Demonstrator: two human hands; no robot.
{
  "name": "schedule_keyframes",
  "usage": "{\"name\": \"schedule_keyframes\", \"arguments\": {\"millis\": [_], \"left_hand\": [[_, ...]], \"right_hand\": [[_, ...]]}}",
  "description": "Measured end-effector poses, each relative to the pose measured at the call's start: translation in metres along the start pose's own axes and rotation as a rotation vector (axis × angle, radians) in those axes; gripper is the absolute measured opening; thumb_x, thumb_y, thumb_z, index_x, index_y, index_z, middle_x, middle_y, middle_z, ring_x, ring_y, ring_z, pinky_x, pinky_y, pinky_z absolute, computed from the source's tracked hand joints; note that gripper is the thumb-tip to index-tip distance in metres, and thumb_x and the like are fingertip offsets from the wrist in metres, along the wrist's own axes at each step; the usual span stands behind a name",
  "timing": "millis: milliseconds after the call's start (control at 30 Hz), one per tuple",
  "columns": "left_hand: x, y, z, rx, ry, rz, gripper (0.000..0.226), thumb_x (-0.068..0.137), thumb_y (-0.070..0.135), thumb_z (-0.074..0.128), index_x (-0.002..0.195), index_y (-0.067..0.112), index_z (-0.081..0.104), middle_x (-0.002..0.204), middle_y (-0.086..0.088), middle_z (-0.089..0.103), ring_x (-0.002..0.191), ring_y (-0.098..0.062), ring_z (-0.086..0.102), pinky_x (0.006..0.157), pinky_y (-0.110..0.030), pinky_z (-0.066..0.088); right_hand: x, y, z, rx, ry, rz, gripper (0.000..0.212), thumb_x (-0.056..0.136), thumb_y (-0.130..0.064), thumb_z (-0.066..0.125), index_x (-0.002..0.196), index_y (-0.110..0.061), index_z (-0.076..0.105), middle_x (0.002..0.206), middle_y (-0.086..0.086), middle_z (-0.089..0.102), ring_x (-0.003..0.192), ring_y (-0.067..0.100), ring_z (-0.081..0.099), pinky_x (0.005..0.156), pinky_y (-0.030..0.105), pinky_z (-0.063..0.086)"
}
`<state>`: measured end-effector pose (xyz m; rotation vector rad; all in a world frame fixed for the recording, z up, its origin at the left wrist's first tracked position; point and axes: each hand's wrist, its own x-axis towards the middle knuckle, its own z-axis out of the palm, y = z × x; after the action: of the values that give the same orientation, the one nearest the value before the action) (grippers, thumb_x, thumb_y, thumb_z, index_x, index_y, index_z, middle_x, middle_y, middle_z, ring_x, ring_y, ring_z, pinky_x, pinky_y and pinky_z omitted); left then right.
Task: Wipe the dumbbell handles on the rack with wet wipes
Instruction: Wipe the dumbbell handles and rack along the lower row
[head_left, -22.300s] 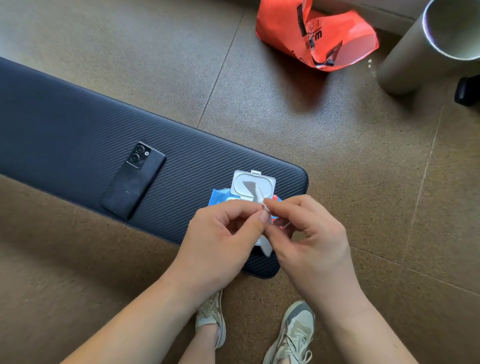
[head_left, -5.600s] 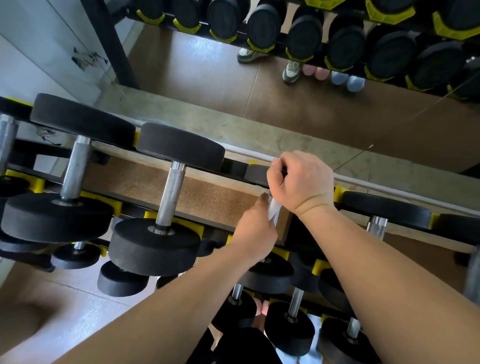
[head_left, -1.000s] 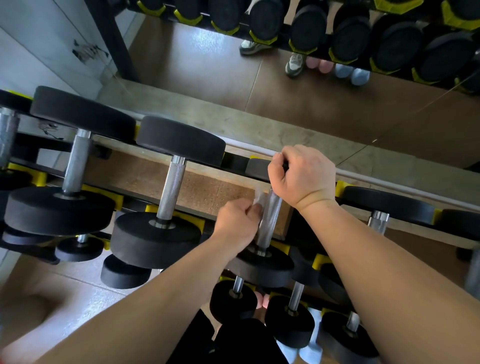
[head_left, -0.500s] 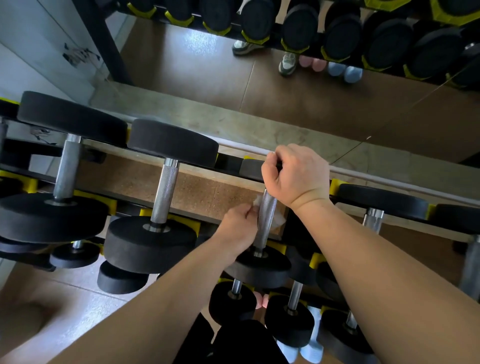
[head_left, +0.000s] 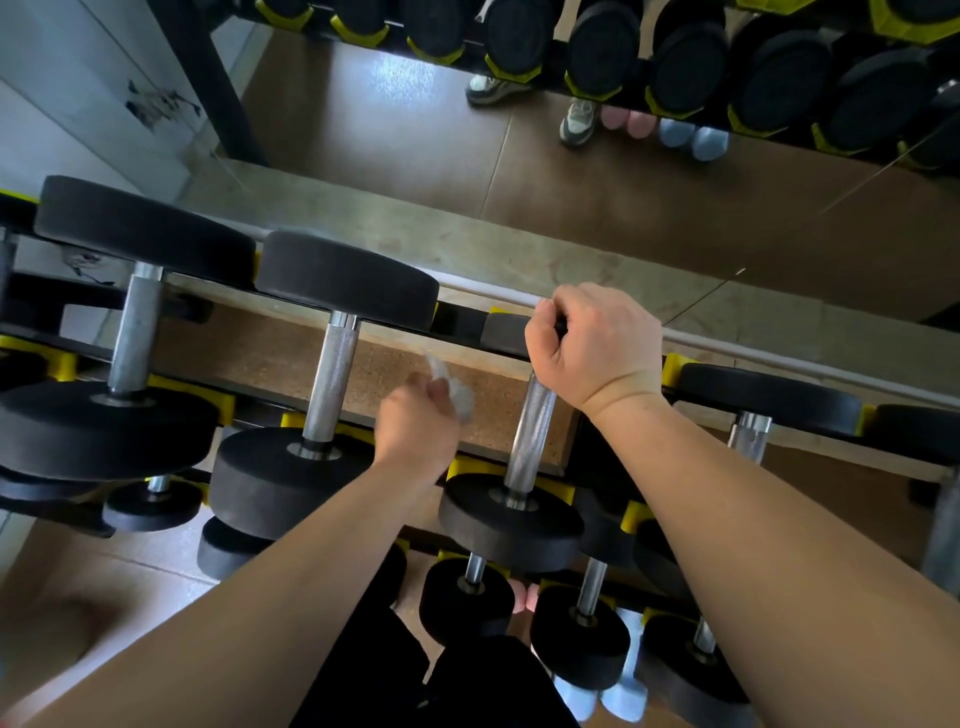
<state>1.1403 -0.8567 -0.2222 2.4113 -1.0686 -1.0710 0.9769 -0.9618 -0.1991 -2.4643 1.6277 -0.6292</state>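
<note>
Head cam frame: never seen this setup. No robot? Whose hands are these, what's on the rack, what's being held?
There is no machine here. A person wears one camera on the head, and it looks down at their own two hands. This single view shows a rack of black dumbbells with metal handles. The right hand grips the far end of one dumbbell handle. The left hand pinches a crumpled wet wipe, held just left of that handle and not touching it. Another dumbbell lies further left, and smaller ones sit on lower tiers.

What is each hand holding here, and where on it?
Left hand pinches a wipe by its near end; right hand grips the handle at its far end.
</note>
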Motion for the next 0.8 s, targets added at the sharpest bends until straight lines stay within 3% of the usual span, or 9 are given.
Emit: {"name": "schedule_keyframes", "arguments": {"millis": [200, 267, 367, 533, 600, 667, 800], "left_hand": [[-0.036, 0.028, 0.015, -0.153, -0.413, 0.075, 0.031, 0.111, 0.034, 0.041, 0.088, 0.022, 0.056, 0.070, 0.002, 0.057, 0.047, -0.002, 0.048, 0.045, -0.019, 0.037], [-0.039, 0.028, 0.022, -0.203, -0.377, 0.062, 0.034, 0.111, 0.035, 0.041, 0.082, 0.023, 0.055, 0.071, 0.001, 0.056, 0.058, -0.010, 0.050, 0.054, -0.027, 0.038], [-0.039, 0.022, 0.025, -0.159, -0.285, 0.100, 0.031, 0.109, 0.028, 0.042, 0.081, 0.018, 0.054, 0.072, -0.002, 0.057, 0.060, -0.017, 0.050, 0.054, -0.031, 0.038], [-0.060, 0.012, 0.007, 0.143, -0.230, 0.269, 0.038, 0.108, 0.022, 0.045, 0.070, 0.026, 0.039, 0.063, 0.004, 0.048, 0.056, -0.013, 0.046, 0.047, -0.021, 0.025], [-0.061, 0.011, -0.009, 0.211, -0.217, 0.246, 0.039, 0.109, 0.024, 0.044, 0.070, 0.025, 0.041, 0.065, 0.005, 0.050, 0.056, -0.010, 0.047, 0.044, -0.019, 0.030], [-0.049, 0.015, -0.018, 0.233, -0.163, 0.206, 0.033, 0.110, 0.026, 0.041, 0.077, 0.024, 0.048, 0.070, 0.004, 0.055, 0.058, -0.008, 0.052, 0.047, -0.017, 0.031], [-0.023, 0.039, -0.003, 0.157, -0.136, 0.201, 0.020, 0.110, 0.023, 0.041, 0.105, 0.017, 0.060, 0.083, 0.003, 0.062, 0.073, -0.014, 0.063, 0.056, -0.024, 0.042]], "right_hand": [[0.000, 0.001, 0.002, -0.003, 0.010, 0.008, 0.036, 0.094, -0.036, 0.042, 0.063, -0.018, 0.049, 0.059, -0.005, 0.045, 0.054, 0.022, 0.041, 0.050, 0.025, 0.025], [0.000, 0.001, 0.002, -0.003, 0.016, -0.001, 0.035, 0.094, -0.036, 0.042, 0.063, -0.019, 0.047, 0.060, -0.005, 0.044, 0.055, 0.022, 0.041, 0.050, 0.025, 0.025], [0.001, 0.000, 0.002, 0.013, 0.023, -0.002, 0.033, 0.094, -0.036, 0.042, 0.064, -0.020, 0.043, 0.062, -0.006, 0.042, 0.057, 0.022, 0.039, 0.052, 0.026, 0.025], [0.001, 0.001, 0.001, 0.002, 0.014, -0.003, 0.034, 0.094, -0.037, 0.040, 0.064, -0.021, 0.042, 0.061, -0.006, 0.042, 0.056, 0.022, 0.039, 0.052, 0.025, 0.022], [0.000, 0.000, 0.001, -0.006, 0.019, 0.000, 0.035, 0.094, -0.037, 0.040, 0.064, -0.021, 0.042, 0.060, -0.006, 0.042, 0.055, 0.021, 0.039, 0.051, 0.024, 0.017], [0.000, 0.000, 0.000, -0.007, 0.004, -0.004, 0.034, 0.095, -0.037, 0.039, 0.064, -0.022, 0.042, 0.060, -0.007, 0.042, 0.055, 0.021, 0.040, 0.051, 0.023, 0.015], [0.000, 0.000, 0.000, 0.010, 0.011, 0.001, 0.033, 0.094, -0.037, 0.041, 0.064, -0.022, 0.041, 0.060, -0.007, 0.041, 0.055, 0.021, 0.039, 0.052, 0.024, 0.017]]}}
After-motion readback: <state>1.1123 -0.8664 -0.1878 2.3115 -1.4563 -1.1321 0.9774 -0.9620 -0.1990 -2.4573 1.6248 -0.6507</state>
